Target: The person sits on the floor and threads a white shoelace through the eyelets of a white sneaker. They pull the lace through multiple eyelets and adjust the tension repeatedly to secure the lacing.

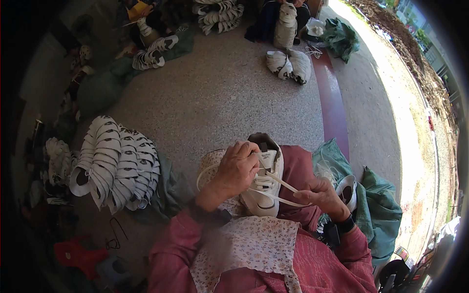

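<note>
A cream sneaker (263, 202) rests on my lap, its toe toward me and its dark-lined collar facing away. My left hand (238, 166) is closed at the upper eyelets by the tongue, fingertips pinching the lace there. To the right of the shoe, my right hand (320, 196) pinches the flat cream shoelace (281, 181), two strands of which stretch across from the eyelets. Another loop of lace curves out left of my left wrist. Lower rows of lacing cross the shoe's front. My left fingers partly hide the upper eyelets.
Stacked white shoe uppers (119, 163) stand on the floor at left. Green sacks (378, 210) and a white shoe (347, 190) lie by my right arm. A red plastic stool (80, 256) is at lower left. Other people sit at the far side with more shoe bundles (290, 66).
</note>
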Tool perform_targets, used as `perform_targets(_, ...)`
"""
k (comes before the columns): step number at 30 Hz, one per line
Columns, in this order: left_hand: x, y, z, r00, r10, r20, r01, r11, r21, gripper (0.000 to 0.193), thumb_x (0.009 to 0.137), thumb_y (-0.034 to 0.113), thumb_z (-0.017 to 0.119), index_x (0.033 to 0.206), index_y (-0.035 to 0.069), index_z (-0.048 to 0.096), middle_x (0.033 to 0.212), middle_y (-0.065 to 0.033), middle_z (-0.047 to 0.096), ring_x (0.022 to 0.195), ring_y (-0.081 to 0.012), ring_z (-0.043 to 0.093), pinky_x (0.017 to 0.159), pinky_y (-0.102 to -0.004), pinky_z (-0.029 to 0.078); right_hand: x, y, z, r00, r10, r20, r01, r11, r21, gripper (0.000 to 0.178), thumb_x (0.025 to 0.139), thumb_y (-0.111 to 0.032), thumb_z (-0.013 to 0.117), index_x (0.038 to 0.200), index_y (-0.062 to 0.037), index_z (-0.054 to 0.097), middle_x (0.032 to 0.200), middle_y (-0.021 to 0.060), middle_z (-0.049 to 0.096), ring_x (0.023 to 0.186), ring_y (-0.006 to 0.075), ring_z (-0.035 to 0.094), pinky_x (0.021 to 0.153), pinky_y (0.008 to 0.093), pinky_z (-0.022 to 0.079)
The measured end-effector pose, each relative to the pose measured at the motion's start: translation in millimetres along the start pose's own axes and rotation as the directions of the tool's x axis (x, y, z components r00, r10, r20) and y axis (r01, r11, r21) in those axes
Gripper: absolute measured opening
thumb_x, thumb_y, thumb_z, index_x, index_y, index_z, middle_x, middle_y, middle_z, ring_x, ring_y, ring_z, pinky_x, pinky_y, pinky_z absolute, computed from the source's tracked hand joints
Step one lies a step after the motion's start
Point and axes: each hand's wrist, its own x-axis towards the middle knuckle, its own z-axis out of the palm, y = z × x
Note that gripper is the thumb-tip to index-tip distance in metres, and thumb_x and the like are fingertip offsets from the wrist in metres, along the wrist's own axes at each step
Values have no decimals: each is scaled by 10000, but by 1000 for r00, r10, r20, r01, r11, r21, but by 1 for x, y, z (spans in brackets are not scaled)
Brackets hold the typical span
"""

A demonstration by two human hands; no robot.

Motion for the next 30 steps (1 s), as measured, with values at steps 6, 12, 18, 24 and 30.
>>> perform_targets(6,-4,-1,4,999,-29,12,30,998,-63,118,791,76,708,840,53,602,1176,-113,547,1120,-329,517,983,-458,406,2,1,5,995,80,63,-80,997,0,219,945,-122,703,746,-31,699,690,-37,637,666,27,564,601,217,441)
perform_targets(12,-6,3,19,993,-102,-55,95,989,-109,113,790,84,716,807,61,607,1154,-97,554,1106,-310,507,985,-448,388,8,34,13,968,171,186,-191,977,99,241,955,-146,697,727,-71,675,673,-55,617,554,7,482,491,199,363)
perform_targets(18,-6,0,31,990,-97,-101,79,982,-170,109,793,98,737,801,69,633,1148,-80,557,1098,-297,499,985,-432,374,14,41,35,930,266,254,-315,932,178,210,967,-170,684,792,-55,695,711,-65,604,559,-17,460,487,175,327)
perform_targets(24,-12,-13,28,979,-193,-58,159,917,-365,304,802,192,791,1051,82,655,1211,-87,563,1184,-275,505,1015,-398,419,13,38,32,886,313,342,-377,915,140,174,973,-196,681,902,-43,727,729,-53,626,535,-3,463,472,185,336)
perform_targets(30,8,-52,1,922,-222,317,369,749,-551,673,770,173,822,1347,11,517,1247,-124,620,1193,-225,569,996,-356,486,15,13,3,987,158,-27,-159,948,-277,219,989,-227,655,986,-22,732,773,-18,665,590,30,531,491,209,401)
